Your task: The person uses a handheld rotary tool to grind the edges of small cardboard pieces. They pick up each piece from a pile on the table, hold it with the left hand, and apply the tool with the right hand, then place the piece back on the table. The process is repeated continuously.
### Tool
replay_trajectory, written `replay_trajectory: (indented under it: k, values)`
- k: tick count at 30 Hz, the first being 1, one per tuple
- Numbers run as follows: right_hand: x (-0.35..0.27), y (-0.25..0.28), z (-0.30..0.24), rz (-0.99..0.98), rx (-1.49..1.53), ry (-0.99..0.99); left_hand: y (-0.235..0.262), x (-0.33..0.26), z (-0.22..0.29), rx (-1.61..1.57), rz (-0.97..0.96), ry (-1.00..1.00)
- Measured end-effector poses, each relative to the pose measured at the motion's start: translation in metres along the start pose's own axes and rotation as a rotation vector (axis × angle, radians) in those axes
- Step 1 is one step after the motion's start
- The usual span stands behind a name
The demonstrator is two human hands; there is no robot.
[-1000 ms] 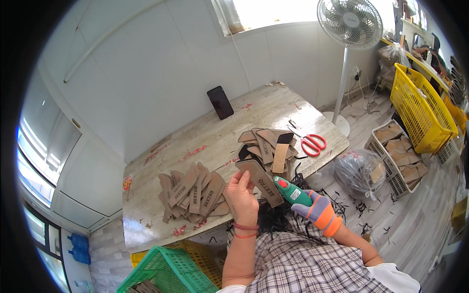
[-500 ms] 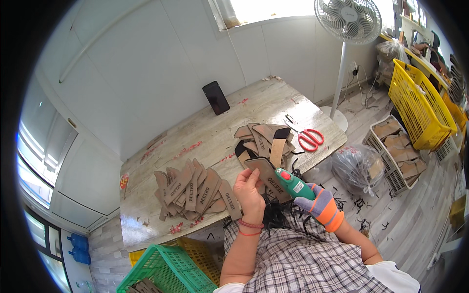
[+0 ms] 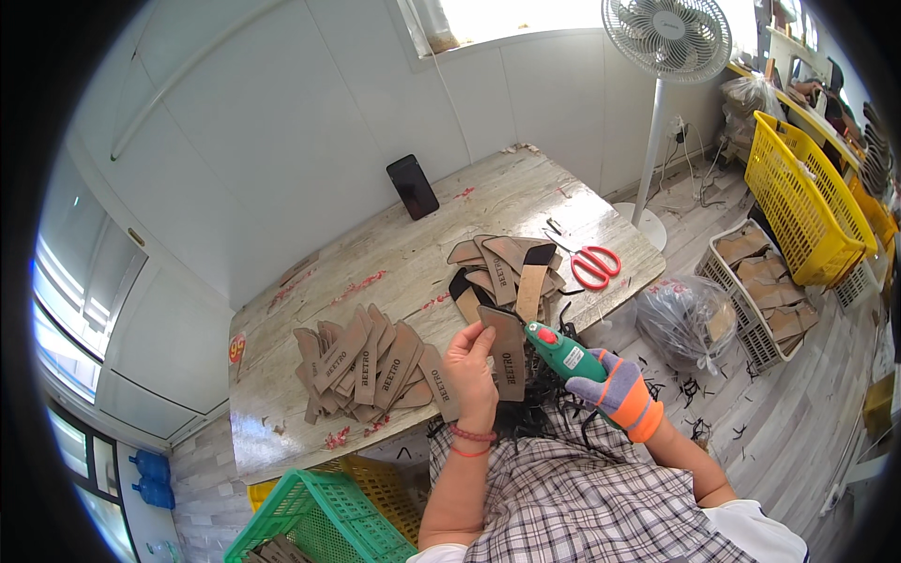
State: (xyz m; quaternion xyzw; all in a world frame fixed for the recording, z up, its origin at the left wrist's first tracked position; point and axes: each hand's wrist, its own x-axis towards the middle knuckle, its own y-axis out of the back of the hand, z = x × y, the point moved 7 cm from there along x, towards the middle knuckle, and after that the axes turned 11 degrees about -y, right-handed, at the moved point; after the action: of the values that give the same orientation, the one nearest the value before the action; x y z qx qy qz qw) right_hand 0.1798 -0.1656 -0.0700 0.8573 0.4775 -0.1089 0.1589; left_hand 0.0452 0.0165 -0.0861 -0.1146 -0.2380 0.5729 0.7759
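Between the thumb and fingers of my bare left hand (image 3: 469, 371) is a flat grey-brown leather-like piece (image 3: 508, 352) with dark lettering, held nearly upright. My right hand (image 3: 621, 394), in a grey and orange glove, wraps round a green handheld electric cutter (image 3: 563, 355). Its tip is close to the piece's upper right edge; I cannot tell whether they touch. Black trimmed strips (image 3: 537, 405) are heaped below, at my lap. Left of my left hand lies a pile of similar pieces (image 3: 361, 361). Beyond the cutter sits another pile (image 3: 497, 267), some pieces with black edging.
Red-handled scissors (image 3: 595, 269) lie at the table's (image 3: 375, 253) right side. A black phone (image 3: 412, 188) leans against the wall. A green crate (image 3: 314, 511) stands below at left. On the right are a fan (image 3: 668, 38), a plastic bag (image 3: 690, 319), a white crate (image 3: 741, 291) and a yellow basket (image 3: 798, 202).
The piece in my left hand has turned from a slant to nearly upright, and that hand has shifted slightly left. The cutter has barely moved.
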Motion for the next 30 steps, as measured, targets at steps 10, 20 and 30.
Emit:
replay_trajectory:
  k: [10,20,30]
  values:
    - [0.003,-0.003,0.002,-0.027,-0.052,0.043,-0.001,0.006,0.034,0.338,-0.043,-0.216]
    - [0.0,-0.001,-0.012,-0.019,-0.048,0.064,-0.016,0.001,0.046,0.516,-0.24,-0.36]
    - [0.003,0.005,-0.012,-0.03,-0.05,0.063,-0.036,0.006,0.053,0.675,-0.54,-0.309]
